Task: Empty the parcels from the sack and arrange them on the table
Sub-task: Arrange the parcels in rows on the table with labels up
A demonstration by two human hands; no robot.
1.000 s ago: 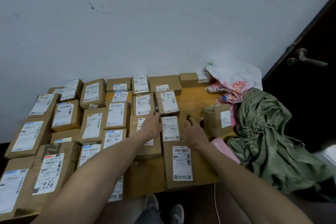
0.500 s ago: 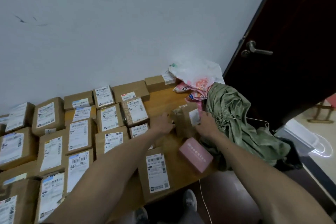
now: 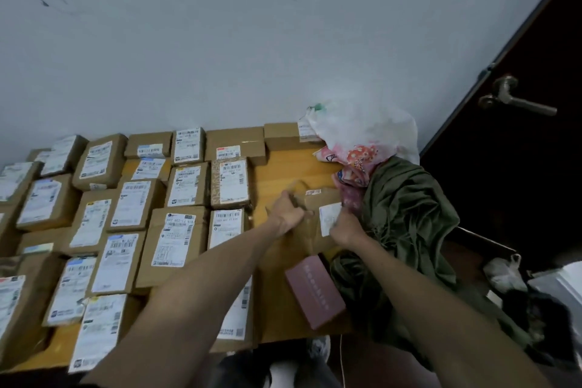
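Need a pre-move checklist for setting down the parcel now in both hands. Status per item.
1. Left hand grips the parcel: ok, its fingers curl over the left edge.
2. Right hand grips the parcel: ok, it holds the right side by the label.
3. Parcel free of the green sack: cannot tell, the right hand hides where they meet.
4. Free spot on the table: ok, bare wood shows behind the parcel, right of the rows.
5. Pink box out of the way: ok, it lies nearer the person, by the table's front edge.
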